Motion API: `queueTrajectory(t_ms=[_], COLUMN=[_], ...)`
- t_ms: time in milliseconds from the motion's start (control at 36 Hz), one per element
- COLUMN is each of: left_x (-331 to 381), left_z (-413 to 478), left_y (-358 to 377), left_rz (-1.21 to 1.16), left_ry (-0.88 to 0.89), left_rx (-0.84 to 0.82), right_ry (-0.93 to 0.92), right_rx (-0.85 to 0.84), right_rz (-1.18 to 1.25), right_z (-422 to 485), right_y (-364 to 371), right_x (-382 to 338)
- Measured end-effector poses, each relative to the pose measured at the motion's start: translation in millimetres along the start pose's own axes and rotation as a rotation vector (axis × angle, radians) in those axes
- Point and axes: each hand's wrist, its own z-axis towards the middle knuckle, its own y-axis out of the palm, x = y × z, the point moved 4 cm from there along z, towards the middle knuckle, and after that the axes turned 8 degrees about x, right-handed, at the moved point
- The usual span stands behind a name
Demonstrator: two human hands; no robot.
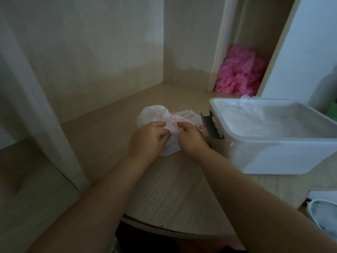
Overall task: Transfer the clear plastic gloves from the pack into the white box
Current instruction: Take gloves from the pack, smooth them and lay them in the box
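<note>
A white pack of gloves [155, 115] with red print lies on the wooden tabletop, crumpled at its far end. My left hand [148, 138] grips its near left part with curled fingers. My right hand [190, 136] pinches the pack's printed middle right beside the left hand. The white box [273, 156] stands open just to the right of my hands, a grey latch [211, 126] on its near left side. Clear plastic gloves [255, 106] lie inside it, some poking over the far rim.
A heap of pink plastic [238, 73] fills a narrow shelf niche behind the box. Wooden walls close the back and left. The table's curved front edge [164, 227] runs below my forearms. A pale round object [322, 214] sits at the lower right.
</note>
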Motion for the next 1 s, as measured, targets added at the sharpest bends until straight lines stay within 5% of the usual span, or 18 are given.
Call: queueTrajectory(t_ms=[222, 361, 500, 694, 806, 1000], left_x=[-8.8, -11.7, 1.7, 43.1, 65.9, 110.9], left_z=[4.5, 12.3, 27.8, 49.9, 60.9, 70.1], left_y=[-10.3, -30.0, -57.6, -89.4, -90.0, -61.0], left_rz=[-0.45, -0.629, -0.641, -0.43, -0.36, -0.348], left_ry=[-0.382, -0.582, -0.374, 0.026, 0.098, 0.182], left_rx=[0.244, 0.56, 0.721, 0.736, 0.638, 0.349], right_ry=[0.008, -0.098, -0.217, -0.394, -0.374, -0.156], right_rx=[-0.021, -0.046, -0.039, 0.053, 0.149, 0.029], right_rz=[0.004, 0.138, 0.419, 0.395, 0.407, 0.643], right_z=[0.5, -4.9, -13.4, -15.4, -11.0, 3.0], right_y=[-3.8, -5.0, -14.8, -53.9, -87.0, -154.6], right_x=[1.0, -13.7, -44.6, -101.1, -107.6, -75.5])
